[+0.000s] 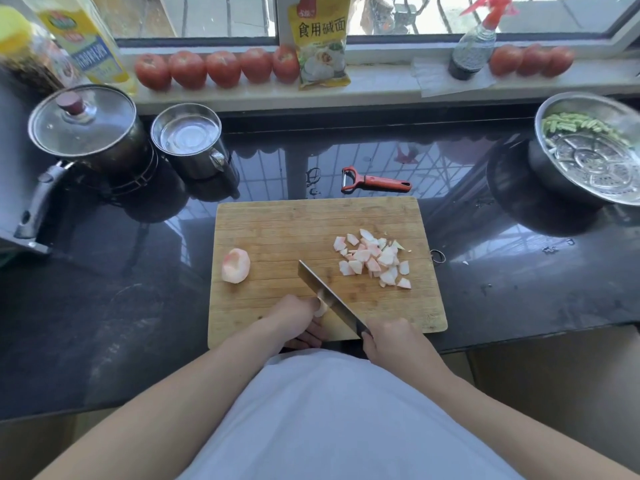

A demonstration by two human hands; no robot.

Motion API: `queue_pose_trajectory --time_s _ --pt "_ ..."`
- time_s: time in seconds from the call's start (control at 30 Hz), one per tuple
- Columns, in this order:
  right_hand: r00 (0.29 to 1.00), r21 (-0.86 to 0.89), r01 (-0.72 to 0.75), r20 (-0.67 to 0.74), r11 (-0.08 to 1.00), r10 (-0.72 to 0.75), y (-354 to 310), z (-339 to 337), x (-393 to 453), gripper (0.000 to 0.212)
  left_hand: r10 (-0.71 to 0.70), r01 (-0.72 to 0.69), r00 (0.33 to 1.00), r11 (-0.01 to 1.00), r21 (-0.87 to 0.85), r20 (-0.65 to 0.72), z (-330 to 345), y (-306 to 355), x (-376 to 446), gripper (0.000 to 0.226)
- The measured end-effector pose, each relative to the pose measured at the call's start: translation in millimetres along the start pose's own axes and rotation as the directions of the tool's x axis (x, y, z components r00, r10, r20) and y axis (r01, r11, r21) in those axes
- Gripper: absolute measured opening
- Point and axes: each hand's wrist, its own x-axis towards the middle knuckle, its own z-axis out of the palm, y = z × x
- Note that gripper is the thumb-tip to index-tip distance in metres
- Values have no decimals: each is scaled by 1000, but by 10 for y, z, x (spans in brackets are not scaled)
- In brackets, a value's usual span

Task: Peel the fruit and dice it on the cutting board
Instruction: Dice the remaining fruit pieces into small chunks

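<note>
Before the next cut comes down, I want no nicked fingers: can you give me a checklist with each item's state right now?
1. Right hand grips the steel cleaver by its handle: ok.
2. Left hand holds the small peeled fruit piece against the blade: ok.
3. Left fingertips tucked back from the edge: cannot tell, they sit very close.
4. Wooden cutting board lies flat on the dark counter: ok.
5. Pile of diced pink-white pieces clear of the blade: ok.
6. Peeled fruit half waits apart at the board's left: ok.
</note>
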Motion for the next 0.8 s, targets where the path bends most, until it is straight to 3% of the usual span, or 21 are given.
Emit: queue_pose_trajectory --time_s 0.23,0.4,0.53,0.7,0.8 --pt "998 35 -41 48 999 40 -122 0 103 22 30 -30 1000 999 19 -3 -1 -13 11 43" --pt "996 162 -27 -84 986 41 -282 -58 227 26 27 -25 999 996 86 -29 1 -11 0 45" --pt "994 230 -12 -105 973 37 -166 -103 90 25 57 -49 997 990 136 -60 -16 -104 -4 45" --pt "1000 76 12 3 997 -13 -65 -134 -66 36 65 -65 997 998 8 -31 35 -92 -76 37" --pt "1000 23 20 22 1000 -21 -72 -139 -83 28 26 -27 999 1000 -13 -43 83 -42 -113 42"
